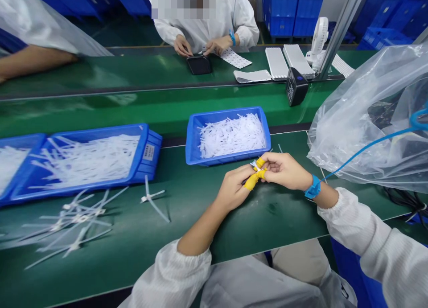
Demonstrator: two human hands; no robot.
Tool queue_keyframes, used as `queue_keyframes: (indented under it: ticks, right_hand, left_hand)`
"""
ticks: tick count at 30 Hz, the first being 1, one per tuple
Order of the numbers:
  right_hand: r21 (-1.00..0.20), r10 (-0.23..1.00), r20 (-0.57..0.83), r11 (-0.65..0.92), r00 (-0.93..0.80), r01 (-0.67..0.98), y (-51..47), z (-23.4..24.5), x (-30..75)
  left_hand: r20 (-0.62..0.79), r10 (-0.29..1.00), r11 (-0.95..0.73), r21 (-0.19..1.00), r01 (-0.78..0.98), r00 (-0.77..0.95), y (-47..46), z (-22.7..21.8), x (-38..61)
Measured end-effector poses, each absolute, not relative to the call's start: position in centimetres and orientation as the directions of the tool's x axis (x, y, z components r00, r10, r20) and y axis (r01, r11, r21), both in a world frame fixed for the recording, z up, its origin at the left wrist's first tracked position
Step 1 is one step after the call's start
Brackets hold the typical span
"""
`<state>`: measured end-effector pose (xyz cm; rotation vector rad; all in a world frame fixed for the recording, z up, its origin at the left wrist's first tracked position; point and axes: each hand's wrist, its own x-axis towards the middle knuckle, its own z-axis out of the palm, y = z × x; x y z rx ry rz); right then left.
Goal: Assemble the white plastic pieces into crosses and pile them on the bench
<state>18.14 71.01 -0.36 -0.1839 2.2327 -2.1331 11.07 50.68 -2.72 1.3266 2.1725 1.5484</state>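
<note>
My left hand and my right hand meet in front of the middle blue bin, fingertips closed together around a small white plastic piece. Yellow wraps cover several of my fingertips and hide most of that piece. A blue wrist strap circles my right wrist. To the left, a crossed pair of white cable ties lies alone on the green table. Farther left is a loose pile of similar joined cable ties. White slender pieces fill the middle blue bin.
Another blue bin holds long white strips at the left. A clear plastic bag bulges at the right, with a blue cord crossing it. Beyond the green partition, a co-worker's hands handle a dark device near a black clock.
</note>
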Motion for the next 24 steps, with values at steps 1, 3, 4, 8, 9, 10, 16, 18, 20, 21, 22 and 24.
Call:
queue_keyframes:
  ticks: [1, 3, 4, 8, 9, 10, 16, 18, 20, 21, 22, 24]
  right_hand:
    - [-0.999, -0.149, 0.031, -0.012, -0.988, -0.03, 71.0, -0.3, 18.1]
    - [-0.994, -0.213, 0.006, -0.106, -0.977, 0.017, 71.0, -0.1, 18.0]
    - [-0.99, -0.238, -0.009, -0.134, -0.971, 0.042, 70.9, 0.0, 18.0]
    - [-0.976, -0.267, -0.068, -0.181, -0.961, 0.119, 70.6, 0.2, 18.2]
    - [-0.974, -0.266, -0.072, -0.189, -0.961, 0.126, 70.6, 0.2, 18.2]
    - [-0.972, -0.263, -0.074, -0.199, -0.962, 0.129, 70.5, 0.2, 18.3]
    - [-0.945, -0.277, -0.078, -0.284, -0.958, 0.16, 69.9, -0.1, 18.5]
    - [-0.932, -0.289, -0.077, -0.32, -0.954, 0.172, 69.8, -0.1, 18.5]
    - [-0.929, -0.287, -0.072, -0.329, -0.955, 0.169, 69.8, 0.0, 18.6]
    - [-0.936, -0.283, -0.068, -0.315, -0.957, 0.16, 69.8, 0.1, 18.6]
    - [-0.946, -0.277, -0.059, -0.291, -0.959, 0.143, 69.9, 0.1, 18.7]
    - [-0.971, -0.259, -0.028, -0.224, -0.965, 0.088, 70.0, 0.2, 18.7]
  left_hand:
    - [0.322, 0.742, 0.044, 0.852, 0.522, -0.588, 50.7, -2.6, 11.2]
    - [0.285, 0.759, -0.008, 0.903, 0.43, -0.585, 50.7, -2.4, 11.4]
    - [0.268, 0.766, -0.036, 0.925, 0.378, -0.584, 50.7, -2.4, 11.5]
    - [0.206, 0.794, -0.108, 0.974, 0.201, -0.573, 50.6, -2.4, 11.8]
    - [0.19, 0.798, -0.111, 0.979, 0.172, -0.572, 50.6, -2.4, 11.8]
    - [0.176, 0.803, -0.112, 0.983, 0.146, -0.569, 50.6, -2.4, 11.9]
    - [0.161, 0.852, -0.167, 0.985, 0.034, -0.499, 50.5, -2.8, 11.9]
    - [0.176, 0.849, -0.196, 0.981, 0.014, -0.499, 50.5, -3.2, 12.0]
    - [0.208, 0.84, -0.219, 0.975, 0.037, -0.501, 50.5, -3.3, 12.0]
    - [0.228, 0.835, -0.215, 0.973, 0.085, -0.5, 50.5, -3.3, 11.9]
    - [0.248, 0.832, -0.196, 0.968, 0.156, -0.497, 50.5, -3.2, 11.9]
    - [0.295, 0.817, -0.139, 0.935, 0.326, -0.496, 50.5, -2.7, 11.7]
